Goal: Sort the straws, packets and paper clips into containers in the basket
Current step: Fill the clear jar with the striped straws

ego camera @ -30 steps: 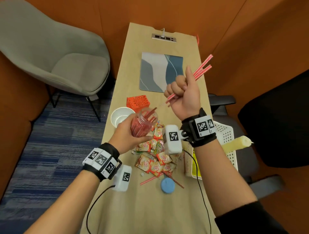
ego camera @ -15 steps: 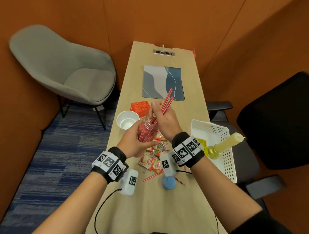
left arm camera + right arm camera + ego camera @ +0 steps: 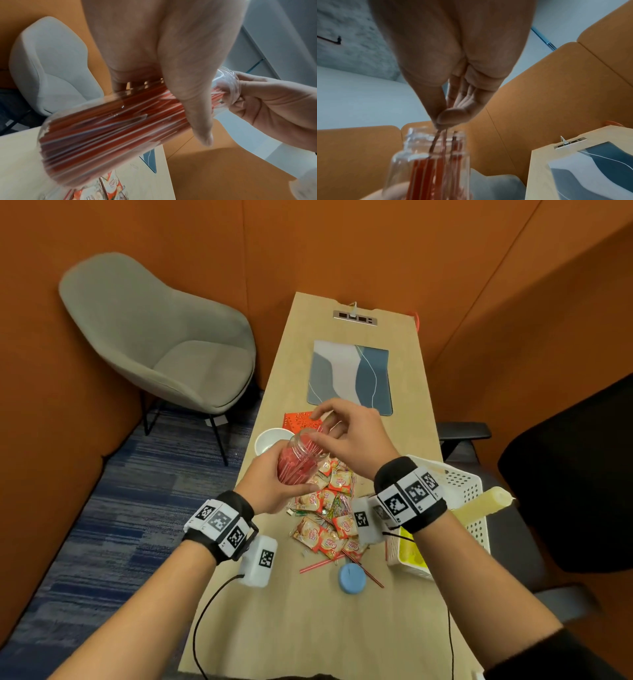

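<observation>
Left grip [image 3: 270, 484] curled, clasping; right grip [image 3: 349, 436] fingertips pinched.

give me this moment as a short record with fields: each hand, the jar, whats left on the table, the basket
left hand: grips the clear jar, tilted
right hand: fingertips at the jar mouth, on straw ends
jar: packed with red straws
table: packets, a few loose straws, blue lid
basket: white, at right table edge

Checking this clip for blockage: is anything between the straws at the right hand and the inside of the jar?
Nothing visible blocks them. The jar, held tilted by the left hand, has no lid on its mouth, and the straws at the right hand fingertips already pass through the open neck. The blue lid lies on the table.
</observation>
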`<state>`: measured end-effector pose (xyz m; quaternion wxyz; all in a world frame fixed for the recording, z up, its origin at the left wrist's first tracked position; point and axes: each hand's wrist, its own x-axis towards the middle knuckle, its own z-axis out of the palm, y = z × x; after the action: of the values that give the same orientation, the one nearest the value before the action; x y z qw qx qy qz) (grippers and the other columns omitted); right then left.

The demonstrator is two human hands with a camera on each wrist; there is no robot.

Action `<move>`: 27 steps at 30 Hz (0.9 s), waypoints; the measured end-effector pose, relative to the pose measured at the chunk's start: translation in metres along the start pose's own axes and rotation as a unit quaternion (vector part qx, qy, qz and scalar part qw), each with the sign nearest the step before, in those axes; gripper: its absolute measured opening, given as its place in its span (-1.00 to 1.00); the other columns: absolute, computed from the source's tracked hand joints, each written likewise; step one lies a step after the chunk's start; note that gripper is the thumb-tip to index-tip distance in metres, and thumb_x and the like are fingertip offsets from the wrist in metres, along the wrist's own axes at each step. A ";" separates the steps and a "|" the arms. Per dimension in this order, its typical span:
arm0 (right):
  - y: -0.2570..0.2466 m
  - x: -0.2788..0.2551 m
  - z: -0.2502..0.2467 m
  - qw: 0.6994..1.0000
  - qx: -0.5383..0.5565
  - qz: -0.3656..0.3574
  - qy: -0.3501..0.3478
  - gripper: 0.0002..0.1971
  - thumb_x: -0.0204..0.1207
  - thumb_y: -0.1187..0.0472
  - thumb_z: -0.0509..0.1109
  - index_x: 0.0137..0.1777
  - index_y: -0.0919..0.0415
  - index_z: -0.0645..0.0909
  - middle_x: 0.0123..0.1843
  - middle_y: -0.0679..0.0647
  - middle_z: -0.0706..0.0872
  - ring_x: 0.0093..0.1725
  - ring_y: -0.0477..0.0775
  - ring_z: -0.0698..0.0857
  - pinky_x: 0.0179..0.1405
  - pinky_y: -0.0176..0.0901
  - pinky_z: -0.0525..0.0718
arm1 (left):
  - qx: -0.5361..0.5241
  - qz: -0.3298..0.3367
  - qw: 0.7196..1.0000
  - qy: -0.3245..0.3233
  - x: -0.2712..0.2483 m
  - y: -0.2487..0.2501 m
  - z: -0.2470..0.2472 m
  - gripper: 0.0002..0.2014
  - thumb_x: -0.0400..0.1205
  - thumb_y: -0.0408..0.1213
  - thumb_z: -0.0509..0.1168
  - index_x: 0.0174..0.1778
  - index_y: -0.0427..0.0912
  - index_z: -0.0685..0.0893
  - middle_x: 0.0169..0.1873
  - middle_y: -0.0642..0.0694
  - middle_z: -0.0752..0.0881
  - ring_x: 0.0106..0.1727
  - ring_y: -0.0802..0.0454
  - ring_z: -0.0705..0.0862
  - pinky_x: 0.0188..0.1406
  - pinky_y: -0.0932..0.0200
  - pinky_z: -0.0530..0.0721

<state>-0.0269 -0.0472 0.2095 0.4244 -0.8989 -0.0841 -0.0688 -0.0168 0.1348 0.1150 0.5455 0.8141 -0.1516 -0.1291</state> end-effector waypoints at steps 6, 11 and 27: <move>-0.007 0.024 -0.003 0.998 -0.031 -0.015 -0.046 -0.82 0.47 0.04 0.57 -0.17 0.16 0.86 -0.26 -0.10 0.81 -0.31 -0.25 0.71 -0.29 -0.45 0.60 | 0.008 0.009 1.000 0.024 0.013 0.007 -0.024 -0.23 0.26 -0.03 0.74 0.37 -0.03 0.59 0.12 0.06 0.76 0.15 0.16 0.74 0.14 0.19 0.72; 0.001 0.034 0.011 0.993 0.114 -0.026 0.010 -0.66 0.72 0.12 0.27 -0.12 0.18 0.84 -0.20 -0.17 0.66 -0.21 -0.21 0.61 -0.16 -0.39 0.53 | -0.004 0.004 0.999 0.048 0.025 0.006 -0.037 -0.23 0.28 -0.05 0.72 0.40 -0.06 0.58 0.14 0.14 0.76 0.16 0.33 0.71 0.11 0.40 0.63; 0.194 0.068 0.193 0.893 -0.211 0.376 -0.128 -0.80 0.48 0.08 0.43 -0.10 0.23 0.72 -0.13 0.17 0.78 -0.14 0.25 0.77 -0.34 -0.13 0.58 | -0.027 -0.048 0.995 0.088 0.063 -0.038 -0.065 -0.31 0.33 -0.11 0.73 0.33 -0.07 0.60 0.13 0.08 0.79 0.18 0.23 0.75 0.25 0.11 0.73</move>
<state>0.0903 -0.0129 -0.0443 0.2042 -0.9330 0.2231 0.1949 0.0694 0.1798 0.1013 0.5719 0.8134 -0.0600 -0.0874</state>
